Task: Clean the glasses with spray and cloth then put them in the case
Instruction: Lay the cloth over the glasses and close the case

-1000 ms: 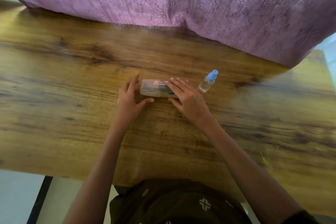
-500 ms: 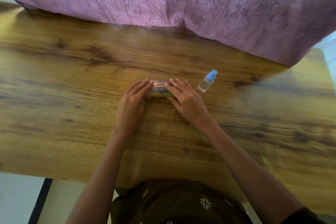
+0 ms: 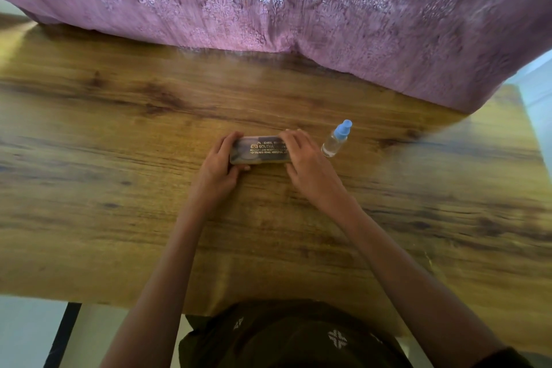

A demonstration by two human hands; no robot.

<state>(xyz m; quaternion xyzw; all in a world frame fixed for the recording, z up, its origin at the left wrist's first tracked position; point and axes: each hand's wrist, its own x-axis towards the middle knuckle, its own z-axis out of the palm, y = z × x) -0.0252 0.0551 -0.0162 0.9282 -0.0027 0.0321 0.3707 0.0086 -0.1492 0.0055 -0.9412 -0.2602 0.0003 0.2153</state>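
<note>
the left hand (image 3: 219, 164) is gripping the left end of the case (image 3: 260, 151), with its fingers curling over the far edge. the case is lying on the table (image 3: 119, 188) with its lid shut, and something dark is showing through the lid, maybe the glasses. the right hand (image 3: 304, 164) is gripping the right end in the same way. just to the right, the spray (image 3: 336, 140) is standing upright, apart from that hand. no cloth is showing. i am judging that the task is either starting or almost finishing, and i cannot tell which. one second ago the left hand was lying open beside the case. now it is closing on it, and the lid is facing the camera more.
</note>
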